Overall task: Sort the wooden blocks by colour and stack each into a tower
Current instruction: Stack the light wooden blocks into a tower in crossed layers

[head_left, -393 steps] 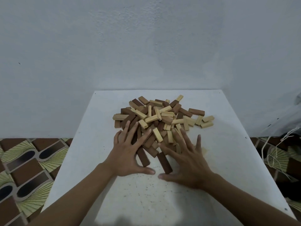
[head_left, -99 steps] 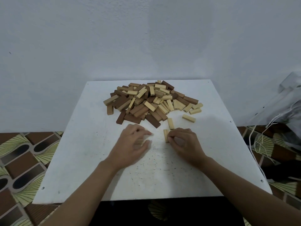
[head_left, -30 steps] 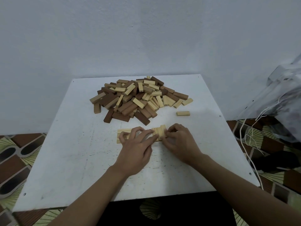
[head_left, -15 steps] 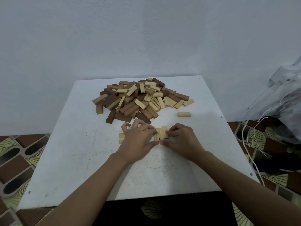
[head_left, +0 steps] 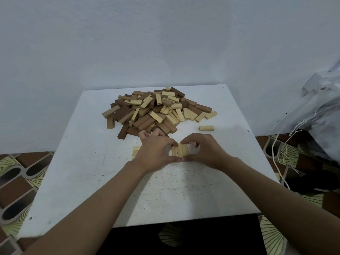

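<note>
A mixed pile of dark brown and pale wooden blocks lies on the white counter. Just in front of the pile, on the person's side, both hands meet around a short row of pale blocks lying side by side, flat on the counter.

The left hand has its grip curled at the row's left side, thumb and forefinger pinching it. The right hand mirrors this from the right, thumb at the near corner and fingers arched over the far one. Pinching from both sides at once looks meant to square the blocks against each other, so that they make a tight, even bottom layer for the pale tower.

Also in front of the pile, below its left part, the ends of a few more pale blocks show past the left hand; how many there are I cannot tell. One lone pale block lies just off the pile's right front corner, probably set apart as the next to go.

The pile holds nearly all the blocks unsorted, so the task looks barely begun, and no dark tower is started. Well to the right of the pile, off the counter, sits a pale bag.
</note>
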The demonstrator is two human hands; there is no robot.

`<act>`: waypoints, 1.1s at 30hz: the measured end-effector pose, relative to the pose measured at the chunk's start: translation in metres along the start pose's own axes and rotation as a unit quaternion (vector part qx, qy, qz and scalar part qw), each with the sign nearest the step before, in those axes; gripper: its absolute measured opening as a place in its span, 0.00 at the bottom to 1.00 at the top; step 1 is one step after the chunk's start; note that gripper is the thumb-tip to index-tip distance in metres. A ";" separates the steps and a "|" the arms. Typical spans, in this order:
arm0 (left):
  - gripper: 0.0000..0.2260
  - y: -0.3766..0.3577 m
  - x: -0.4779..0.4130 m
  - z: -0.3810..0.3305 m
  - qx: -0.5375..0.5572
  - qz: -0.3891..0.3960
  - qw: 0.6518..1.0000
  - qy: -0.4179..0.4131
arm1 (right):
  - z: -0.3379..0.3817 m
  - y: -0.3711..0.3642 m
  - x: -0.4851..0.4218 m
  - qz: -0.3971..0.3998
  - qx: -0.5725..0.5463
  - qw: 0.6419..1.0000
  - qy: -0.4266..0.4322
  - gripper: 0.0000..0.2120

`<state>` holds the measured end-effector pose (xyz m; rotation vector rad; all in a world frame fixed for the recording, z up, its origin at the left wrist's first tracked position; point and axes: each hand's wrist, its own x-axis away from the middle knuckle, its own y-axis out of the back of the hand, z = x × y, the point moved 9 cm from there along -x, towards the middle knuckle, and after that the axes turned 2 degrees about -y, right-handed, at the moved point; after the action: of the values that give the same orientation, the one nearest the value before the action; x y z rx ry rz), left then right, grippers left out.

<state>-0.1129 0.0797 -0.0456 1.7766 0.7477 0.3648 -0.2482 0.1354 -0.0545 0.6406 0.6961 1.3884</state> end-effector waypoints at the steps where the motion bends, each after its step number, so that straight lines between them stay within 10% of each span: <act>1: 0.22 0.000 -0.002 -0.002 -0.010 0.008 1.000 -0.011 | -0.001 -0.001 -0.002 0.008 -0.001 1.000 -0.003 0.27; 33: 0.31 -0.007 -0.004 0.008 -0.052 0.051 0.997 -0.005 | -0.012 -0.001 -0.011 0.058 -0.036 0.996 -0.053 0.35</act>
<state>-0.1131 0.0723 -0.0546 1.7213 0.6213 0.4538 -0.2573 0.1244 -0.0623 0.7010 0.5299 1.4684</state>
